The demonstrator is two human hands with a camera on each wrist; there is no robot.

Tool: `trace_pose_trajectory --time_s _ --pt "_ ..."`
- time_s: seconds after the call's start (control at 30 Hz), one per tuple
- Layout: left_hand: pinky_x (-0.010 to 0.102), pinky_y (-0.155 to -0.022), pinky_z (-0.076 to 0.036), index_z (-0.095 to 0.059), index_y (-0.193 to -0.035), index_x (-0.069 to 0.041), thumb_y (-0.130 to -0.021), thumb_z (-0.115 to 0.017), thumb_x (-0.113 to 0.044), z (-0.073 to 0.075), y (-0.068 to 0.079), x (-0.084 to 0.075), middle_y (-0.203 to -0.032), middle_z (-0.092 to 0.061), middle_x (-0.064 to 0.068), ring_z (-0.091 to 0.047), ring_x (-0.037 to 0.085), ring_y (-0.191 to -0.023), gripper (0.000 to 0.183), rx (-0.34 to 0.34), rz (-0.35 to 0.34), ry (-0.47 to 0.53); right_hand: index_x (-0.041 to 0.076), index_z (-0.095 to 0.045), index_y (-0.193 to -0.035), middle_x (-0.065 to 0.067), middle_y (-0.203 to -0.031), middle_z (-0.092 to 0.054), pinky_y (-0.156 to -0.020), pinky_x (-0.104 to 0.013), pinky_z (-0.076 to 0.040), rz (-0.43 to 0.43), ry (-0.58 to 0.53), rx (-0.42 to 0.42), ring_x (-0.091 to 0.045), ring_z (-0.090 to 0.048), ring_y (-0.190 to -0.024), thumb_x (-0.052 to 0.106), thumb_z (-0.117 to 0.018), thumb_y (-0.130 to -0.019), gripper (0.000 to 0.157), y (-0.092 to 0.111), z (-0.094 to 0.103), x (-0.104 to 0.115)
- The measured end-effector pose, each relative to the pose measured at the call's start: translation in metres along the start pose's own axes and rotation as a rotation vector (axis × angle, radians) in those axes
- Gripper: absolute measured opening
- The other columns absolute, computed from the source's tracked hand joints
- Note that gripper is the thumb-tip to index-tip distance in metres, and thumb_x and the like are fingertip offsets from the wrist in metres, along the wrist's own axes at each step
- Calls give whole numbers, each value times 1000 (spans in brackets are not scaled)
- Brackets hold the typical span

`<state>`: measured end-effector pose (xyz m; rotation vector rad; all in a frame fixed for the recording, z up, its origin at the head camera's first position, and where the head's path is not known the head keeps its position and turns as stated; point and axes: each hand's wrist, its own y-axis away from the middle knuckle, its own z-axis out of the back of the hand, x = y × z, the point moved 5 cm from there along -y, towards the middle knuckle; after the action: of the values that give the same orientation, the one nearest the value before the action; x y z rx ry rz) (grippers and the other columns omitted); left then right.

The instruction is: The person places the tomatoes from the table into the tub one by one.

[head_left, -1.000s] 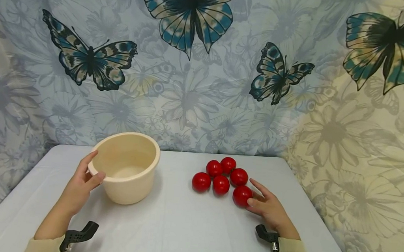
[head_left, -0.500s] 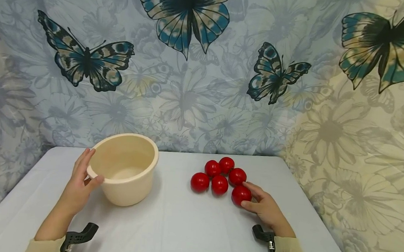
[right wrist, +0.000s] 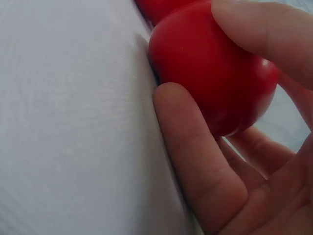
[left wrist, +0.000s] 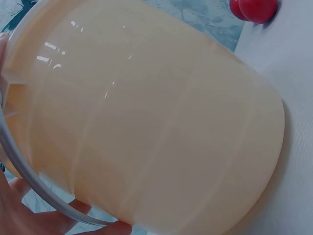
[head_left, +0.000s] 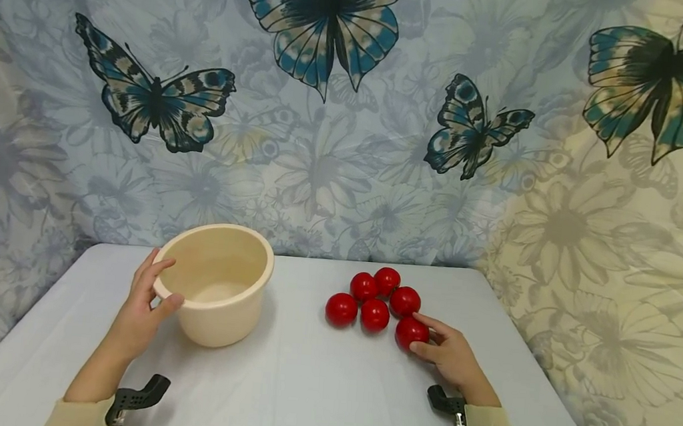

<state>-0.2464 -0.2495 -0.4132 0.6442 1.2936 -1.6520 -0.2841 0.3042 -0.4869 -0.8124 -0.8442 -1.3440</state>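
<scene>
At the left of the table, a cream plastic bucket (head_left: pixel 221 327) stands upright. My left hand (head_left: pixel 141 314) holds its near left rim, thumb at the front and a finger over the edge. The left wrist view is mostly filled by the bucket's glossy wall (left wrist: pixel 161 112), with a grey curved band (left wrist: pixel 24 171) running past the fingers. On the right, my right hand (head_left: pixel 453 359) grips the nearest red tomato (head_left: pixel 410 334) between thumb and fingers. Seen from the right wrist, this tomato (right wrist: pixel 205 68) is low against the white tabletop, fingers on both sides of it.
Several more tomatoes (head_left: pixel 375 316) lie clustered just beyond and left of the gripped one. A white cloth covers the table (head_left: pixel 304 384). Behind its far edge hangs a butterfly-patterned curtain (head_left: pixel 321 171). Both wrists wear black camera mounts (head_left: pixel 143 395).
My right hand has moved in from beside the tomato and its fingers have come round it. My left hand's index finger has curled further over the bucket's rim. The bucket stays in place.
</scene>
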Motion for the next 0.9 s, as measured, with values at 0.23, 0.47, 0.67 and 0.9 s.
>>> trace_pose_trajectory --time_s 0.23,0.47,0.67,0.9 --pt "72 -104 -12 -35 -145 4 -93 -61 0 -2 -1 -1 -163 0 14 -3 43 -146 58 -8 -15 31 11 -57 -141 -19 -142 -49 -79 -39 -56 -50 -203 -9 -38 -53 -118 15 -83 -82 64 2 2 -8" --pt "38 -111 -19 -36 -145 3 -94 -61 -2 -1 1 -1 -163 -2 17 -6 42 -146 57 -20 -16 -7 0 -51 -143 -20 -142 -46 -81 -45 -55 -24 -383 29 -34 -56 -116 3 -80 -82 68 1 2 -11" --pt "67 -107 -12 -35 -145 3 -93 -62 -1 -2 1 -2 -163 -1 15 -5 43 -147 59 -23 -11 8 -6 -42 -146 -14 -137 -48 -82 -47 -54 24 -506 47 -25 -59 -112 -3 -75 -84 71 1 5 -9" --pt "67 -106 -16 -37 -144 4 -92 -62 -1 -5 1 -3 -163 -1 18 -6 45 -146 57 -23 -9 4 -7 -38 -147 -12 -137 -43 -84 -47 -53 33 -574 62 -24 -58 -114 -3 -73 -86 71 0 6 -11"
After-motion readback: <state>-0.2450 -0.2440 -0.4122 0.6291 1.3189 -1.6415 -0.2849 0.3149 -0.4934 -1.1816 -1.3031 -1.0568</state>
